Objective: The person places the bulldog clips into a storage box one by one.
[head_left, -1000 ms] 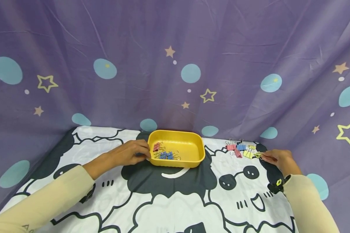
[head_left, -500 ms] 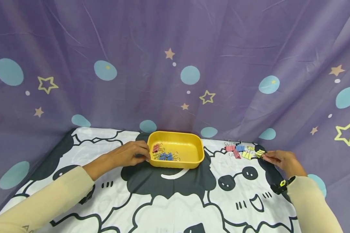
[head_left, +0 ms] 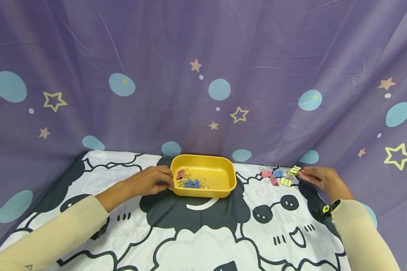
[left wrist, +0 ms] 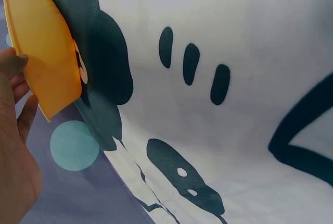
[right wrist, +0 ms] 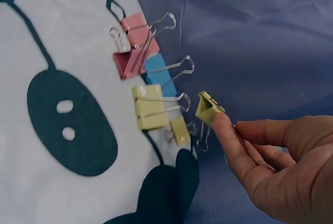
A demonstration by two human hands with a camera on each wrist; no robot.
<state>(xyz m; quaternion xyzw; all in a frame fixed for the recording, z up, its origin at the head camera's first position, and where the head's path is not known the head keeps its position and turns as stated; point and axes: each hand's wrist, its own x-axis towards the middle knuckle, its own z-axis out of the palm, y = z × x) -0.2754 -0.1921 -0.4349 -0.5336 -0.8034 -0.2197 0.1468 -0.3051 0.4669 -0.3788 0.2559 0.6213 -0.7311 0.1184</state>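
My left hand grips the left end of a yellow plastic tray; in the left wrist view the thumb lies against the tray's wall. Inside, toward the left, lie a pink binder clip and blue binder clips. My right hand pinches a yellow binder clip between thumb and fingers, held above the cloth. Beside it lie a larger yellow clip, a small yellow clip, a blue clip and pink clips.
A white cloth with black cartoon sheep covers the table. Behind it hangs a purple curtain with stars and blue spots, close to the tray and the loose clips.
My right hand has raised the yellow binder clip off the cloth and shifted it slightly left and away, beside the other clips. The left hand stays at the tray.
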